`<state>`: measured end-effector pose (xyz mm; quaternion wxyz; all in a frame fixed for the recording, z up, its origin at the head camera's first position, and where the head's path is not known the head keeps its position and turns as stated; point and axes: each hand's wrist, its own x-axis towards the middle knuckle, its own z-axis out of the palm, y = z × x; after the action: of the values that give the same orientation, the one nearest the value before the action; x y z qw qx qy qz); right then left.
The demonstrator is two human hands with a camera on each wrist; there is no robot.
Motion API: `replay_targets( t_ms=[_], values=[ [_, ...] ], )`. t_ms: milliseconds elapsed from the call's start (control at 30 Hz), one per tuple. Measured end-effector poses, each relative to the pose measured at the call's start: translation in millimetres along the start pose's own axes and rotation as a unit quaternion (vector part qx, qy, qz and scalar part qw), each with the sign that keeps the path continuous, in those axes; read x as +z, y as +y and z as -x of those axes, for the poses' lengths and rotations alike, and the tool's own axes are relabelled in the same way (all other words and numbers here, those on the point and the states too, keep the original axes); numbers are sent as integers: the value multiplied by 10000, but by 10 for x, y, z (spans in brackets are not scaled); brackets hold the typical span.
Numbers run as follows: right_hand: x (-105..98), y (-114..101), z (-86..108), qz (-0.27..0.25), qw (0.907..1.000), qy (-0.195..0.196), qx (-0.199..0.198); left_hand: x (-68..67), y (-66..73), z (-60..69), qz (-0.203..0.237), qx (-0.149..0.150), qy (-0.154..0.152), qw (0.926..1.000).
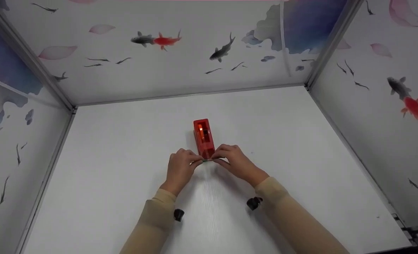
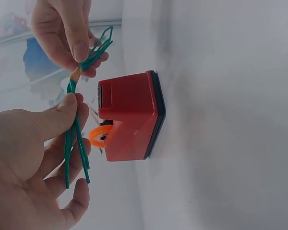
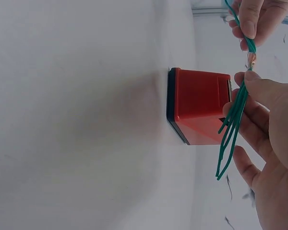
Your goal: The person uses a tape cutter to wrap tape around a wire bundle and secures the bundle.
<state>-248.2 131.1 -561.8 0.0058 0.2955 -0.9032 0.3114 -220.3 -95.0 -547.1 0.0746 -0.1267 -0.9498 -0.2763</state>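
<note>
A small bundle of thin green wires (image 2: 73,129) is stretched between both hands, in front of a red tape dispenser (image 1: 204,139). My left hand (image 1: 181,165) pinches one side of the bundle between thumb and fingers. The other side is pinched by my right hand (image 1: 237,163). A short clear, brownish band (image 3: 251,58), apparently tape, shows around the bundle between the two grips. Loose wire ends hang past the left fingers, and bent loops show beyond the right ones. The dispenser stands upright on the table just beyond the fingertips, its orange roll core (image 2: 100,136) visible.
The white table (image 1: 124,148) is enclosed by a back wall (image 1: 180,70) and side walls printed with fish and petals. A small black device (image 1: 179,215) sits by the left sleeve, another (image 1: 254,203) by the right one.
</note>
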Motion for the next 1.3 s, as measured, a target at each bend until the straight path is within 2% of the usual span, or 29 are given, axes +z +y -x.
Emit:
replay_targets(
  t_ms=[200, 467, 600, 1300],
  values=[
    [-1, -16, -9, 118, 9999, -11, 13, 6, 14, 12, -281, 172, 157, 9993],
    [-3, -11, -26, 373, 9982, 329, -335, 5, 21, -5, -510, 439, 430, 9968],
    [-4, -21, -21, 434, 9975, 395, -406, 5, 22, -3, -580, 466, 465, 9961],
    [9, -63, -21, 400, 9976, 538, -151, 37, 14, -6, -777, 592, 694, 9928]
  ],
)
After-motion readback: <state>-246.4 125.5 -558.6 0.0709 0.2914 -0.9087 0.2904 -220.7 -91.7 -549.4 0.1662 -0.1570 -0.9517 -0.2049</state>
